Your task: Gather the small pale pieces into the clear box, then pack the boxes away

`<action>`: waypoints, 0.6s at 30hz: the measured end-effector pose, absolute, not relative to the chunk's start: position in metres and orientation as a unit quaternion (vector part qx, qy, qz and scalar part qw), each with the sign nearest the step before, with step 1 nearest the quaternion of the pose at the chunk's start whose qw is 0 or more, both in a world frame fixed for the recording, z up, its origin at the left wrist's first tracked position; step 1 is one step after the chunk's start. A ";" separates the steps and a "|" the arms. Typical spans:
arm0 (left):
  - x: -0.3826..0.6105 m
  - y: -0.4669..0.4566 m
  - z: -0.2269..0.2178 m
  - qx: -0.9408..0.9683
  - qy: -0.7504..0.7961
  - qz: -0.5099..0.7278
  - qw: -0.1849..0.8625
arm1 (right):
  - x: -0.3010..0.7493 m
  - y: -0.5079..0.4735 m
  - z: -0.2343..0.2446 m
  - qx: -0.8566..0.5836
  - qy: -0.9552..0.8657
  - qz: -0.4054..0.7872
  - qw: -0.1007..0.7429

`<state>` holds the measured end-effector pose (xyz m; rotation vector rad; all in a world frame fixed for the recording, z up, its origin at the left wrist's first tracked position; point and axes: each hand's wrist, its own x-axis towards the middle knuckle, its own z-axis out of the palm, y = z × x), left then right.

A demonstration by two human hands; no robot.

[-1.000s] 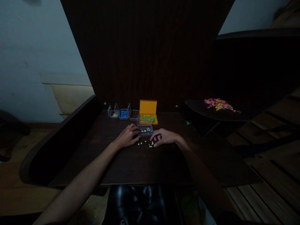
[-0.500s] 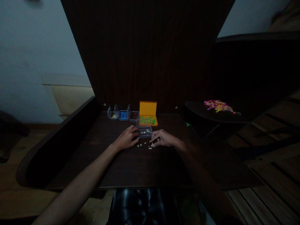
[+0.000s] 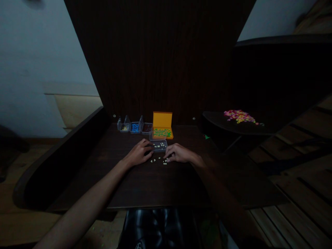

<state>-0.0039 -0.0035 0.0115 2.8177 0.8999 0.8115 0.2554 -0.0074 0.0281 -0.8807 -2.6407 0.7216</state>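
Observation:
A clear plastic box [image 3: 158,150] with its lid raised at the back holds several small pale pieces [image 3: 158,146]. At its left end rests my left hand [image 3: 140,152], fingers spread and the fingertips against the box. More loose pale pieces [image 3: 154,160] lie on the dark table in front of the box. My right hand [image 3: 178,153] is by the box's right front corner, with its fingers curled down among those loose pieces. Its thumb and forefinger are drawn close together; whatever is between them is too small to make out.
Behind the box stands an open orange case [image 3: 162,119] with green pieces. Left of it are clear boxes with dark red [image 3: 147,128], blue [image 3: 135,127] and pale yellow pieces [image 3: 125,128]. A pink and yellow heap [image 3: 240,116] lies on a raised side shelf [image 3: 220,123].
The whole view has shifted slightly. My right fingers have moved a little among the loose pale pieces; my left hand stays at the box.

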 end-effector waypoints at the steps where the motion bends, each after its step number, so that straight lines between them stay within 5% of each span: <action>1: -0.004 -0.004 0.012 0.918 0.293 0.265 0.039 | 0.255 -0.008 0.028 -0.308 -0.909 0.251 0.127; 18: -0.009 -0.004 0.007 0.905 0.313 0.284 0.050 | 0.248 -0.010 0.031 -0.310 -0.907 0.263 0.112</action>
